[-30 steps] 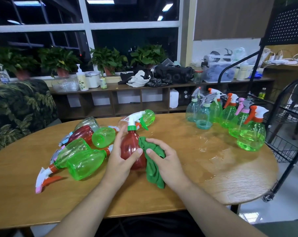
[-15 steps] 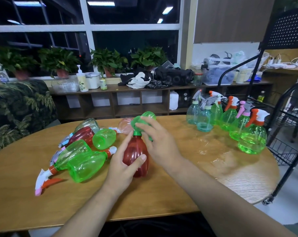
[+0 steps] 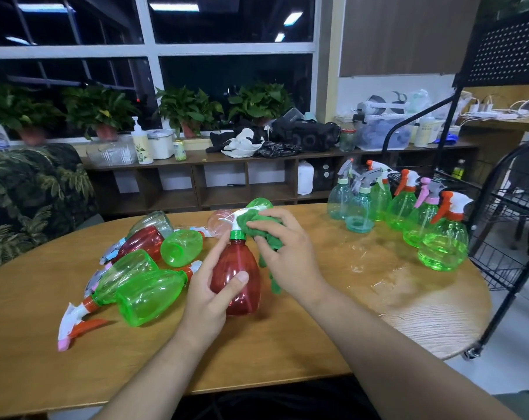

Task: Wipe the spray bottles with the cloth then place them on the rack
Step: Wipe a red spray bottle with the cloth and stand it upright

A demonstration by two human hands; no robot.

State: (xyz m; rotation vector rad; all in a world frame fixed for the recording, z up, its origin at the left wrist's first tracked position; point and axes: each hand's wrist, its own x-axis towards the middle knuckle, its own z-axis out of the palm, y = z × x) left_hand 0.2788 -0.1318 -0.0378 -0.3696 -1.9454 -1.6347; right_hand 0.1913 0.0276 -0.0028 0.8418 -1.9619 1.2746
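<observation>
The red bottle (image 3: pixel 236 277) is stood upright on the surface (image 3: pixel 318 328), its body gripped by the curled fingers and thumb of the left hand (image 3: pixel 208 295). The cloth (image 3: pixel 257 225) is bunched in the curled right hand (image 3: pixel 287 262) and pressed against the spray head. For a good wipe, the bottle is best braced firmly while the cloth is worked round trigger and neck, then down the body, before the rack (image 3: pixel 506 237) at the right is approached.

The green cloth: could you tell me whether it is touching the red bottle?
Touching. The head view shows the cloth bunched against the red bottle at its nozzle.
</observation>
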